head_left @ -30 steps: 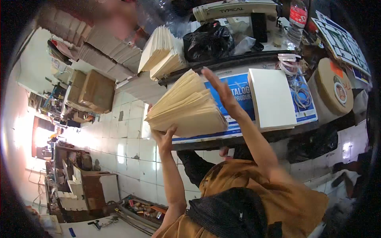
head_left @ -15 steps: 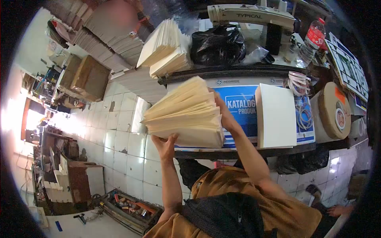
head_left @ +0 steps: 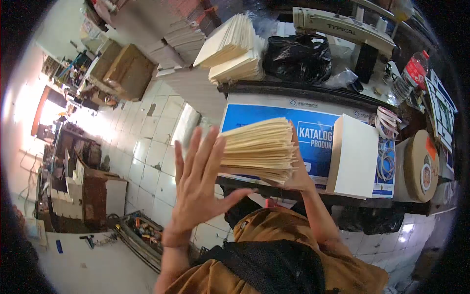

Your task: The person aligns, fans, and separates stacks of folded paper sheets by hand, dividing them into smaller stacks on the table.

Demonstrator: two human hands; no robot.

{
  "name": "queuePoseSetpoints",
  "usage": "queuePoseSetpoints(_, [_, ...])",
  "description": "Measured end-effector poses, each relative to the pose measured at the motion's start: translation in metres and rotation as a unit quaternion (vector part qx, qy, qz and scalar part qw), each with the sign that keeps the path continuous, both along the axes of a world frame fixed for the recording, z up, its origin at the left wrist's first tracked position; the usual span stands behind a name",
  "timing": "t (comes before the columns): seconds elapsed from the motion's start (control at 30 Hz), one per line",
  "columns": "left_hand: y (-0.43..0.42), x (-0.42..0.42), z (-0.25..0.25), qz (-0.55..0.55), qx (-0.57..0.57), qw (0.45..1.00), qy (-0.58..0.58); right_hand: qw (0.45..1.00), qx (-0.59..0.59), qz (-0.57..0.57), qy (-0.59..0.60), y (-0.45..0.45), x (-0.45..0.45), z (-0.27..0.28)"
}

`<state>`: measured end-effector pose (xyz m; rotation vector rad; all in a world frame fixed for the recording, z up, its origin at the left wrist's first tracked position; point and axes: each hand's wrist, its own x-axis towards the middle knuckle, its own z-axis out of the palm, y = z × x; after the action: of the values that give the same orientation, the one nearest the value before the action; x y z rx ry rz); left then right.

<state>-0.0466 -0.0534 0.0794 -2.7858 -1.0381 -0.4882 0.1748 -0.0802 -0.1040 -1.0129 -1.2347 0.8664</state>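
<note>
A thick stack of cream paper sheets [head_left: 259,149] is held upright over the bench, its layered edges facing me. My right hand [head_left: 299,171] grips the stack along its right side, the fingers partly hidden behind it. My left hand [head_left: 198,181] is spread wide at the stack's left end, fingers up and thumb out; whether the palm touches the paper I cannot tell. Behind the stack lies a blue printed sheet [head_left: 313,130] reading "KATALOG PRODUK". To the right, a neat block of white-topped paper [head_left: 356,157] rests on that sheet.
At the back are more paper stacks [head_left: 230,41], a black plastic bag [head_left: 297,59] and a sewing machine [head_left: 338,29]. Tape rings [head_left: 387,122], a large brown roll [head_left: 421,166] and a bottle [head_left: 415,71] stand on the right. A tool tray [head_left: 139,235] sits at lower left.
The fanned sheets have come together into a more compact stack. My left hand has let go of the lower left edge and spread open. The view has shifted.
</note>
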Motion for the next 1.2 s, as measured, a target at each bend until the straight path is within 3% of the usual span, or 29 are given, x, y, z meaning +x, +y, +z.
queuePoseSetpoints(0.03, [0.007,0.0,0.0,0.014,-0.019,0.998,0.062,1.0,0.007,0.008,-0.019,0.001,0.003,0.003])
queuePoseSetpoints(0.17, [0.023,-0.014,-0.009,0.061,-0.045,0.991,0.112,0.988,0.05,0.021,-0.146,0.004,0.019,0.023])
queuePoseSetpoints(0.27, [0.032,-0.024,-0.011,0.032,-0.106,0.994,-0.021,0.988,0.042,0.043,-0.142,0.008,0.026,0.016])
queuePoseSetpoints(0.3, [0.042,-0.027,-0.017,0.002,-0.156,0.973,-0.171,0.989,0.04,0.048,-0.131,0.007,0.027,0.016])
queuePoseSetpoints(0.33, [0.05,-0.029,-0.036,-0.028,-0.214,0.927,-0.308,0.991,0.039,0.054,-0.119,0.006,0.027,0.015])
queuePoseSetpoints(0.4, [0.07,-0.034,-0.09,-0.088,-0.312,0.766,-0.555,0.996,0.043,0.068,-0.043,0.005,0.024,0.017])
queuePoseSetpoints(0.47, [0.065,-0.039,-0.155,-0.065,-0.457,0.671,-0.58,0.992,0.053,0.081,0.079,0.006,0.015,0.024])
queuePoseSetpoints(0.5, [0.064,-0.036,-0.196,0.013,-0.396,0.731,-0.555,0.993,0.035,0.06,0.098,0.007,0.007,0.031])
queuePoseSetpoints(0.57, [0.056,-0.029,-0.208,0.106,-0.404,0.739,-0.529,0.991,-0.005,0.012,0.133,0.007,-0.003,0.046])
queuePoseSetpoints(0.6, [0.049,-0.021,-0.177,0.118,-0.472,0.691,-0.534,0.995,0.016,-0.003,0.098,0.007,0.005,0.049])
queuePoseSetpoints(0.67, [0.042,-0.015,-0.152,0.059,-0.495,0.673,-0.545,0.997,0.055,-0.031,0.036,0.005,0.015,0.055])
queuePoseSetpoints(0.73, [0.043,-0.01,-0.141,-0.062,-0.411,0.708,-0.571,0.966,0.115,-0.063,-0.223,-0.009,0.015,0.101])
queuePoseSetpoints(0.77, [0.041,-0.008,-0.136,-0.107,-0.38,0.711,-0.583,0.89,0.096,-0.072,-0.439,-0.022,0.012,0.128])
queuePoseSetpoints(0.83, [0.039,0.006,-0.121,-0.152,-0.357,0.678,-0.624,0.824,0.055,-0.069,-0.56,-0.039,-0.005,0.165])
queuePoseSetpoints(0.93, [0.038,-0.01,-0.132,-0.056,-0.43,0.704,-0.563,0.766,-0.033,-0.057,-0.639,-0.051,-0.003,0.175])
queuePoseSetpoints(0.97, [0.038,-0.017,-0.138,-0.034,-0.44,0.713,-0.546,0.771,-0.074,-0.072,-0.628,-0.056,0.0,0.184])
queuePoseSetpoints(1.1, [0.041,-0.019,-0.162,-0.013,-0.455,0.733,-0.506,0.747,-0.012,-0.178,-0.64,-0.056,-0.002,0.193])
queuePoseSetpoints(1.2, [0.033,-0.007,-0.149,-0.036,-0.442,0.724,-0.529,0.776,0.011,-0.012,-0.63,-0.027,-0.03,0.176])
